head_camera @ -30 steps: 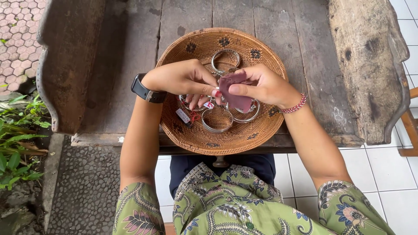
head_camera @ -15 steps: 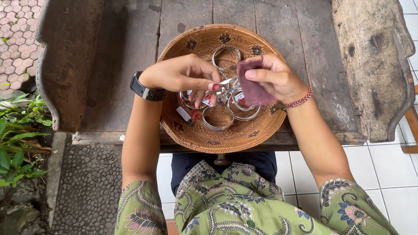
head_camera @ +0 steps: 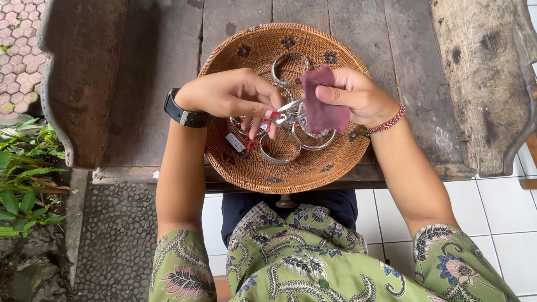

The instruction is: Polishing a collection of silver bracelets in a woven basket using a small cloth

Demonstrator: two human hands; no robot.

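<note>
Landmark: the round woven basket sat on the old wooden tabletop, right at the near edge, so everything stayed within easy reach.

Left hand: the left hand hovered over the basket's middle, fingers pinched narrow on a small silver piece, lifting it clear of the pile so it could be worked on.

Right hand: the right hand was over the basket's right half, closed on a purple cloth draped against the silver piece, probably for rubbing it.

In the basket: silver bangles lay loose below the hands, one ring toward the far rim, plus a small tag, hard to make out.

Extras: black watch left of the basket, red bracelet at its right rim.
</note>
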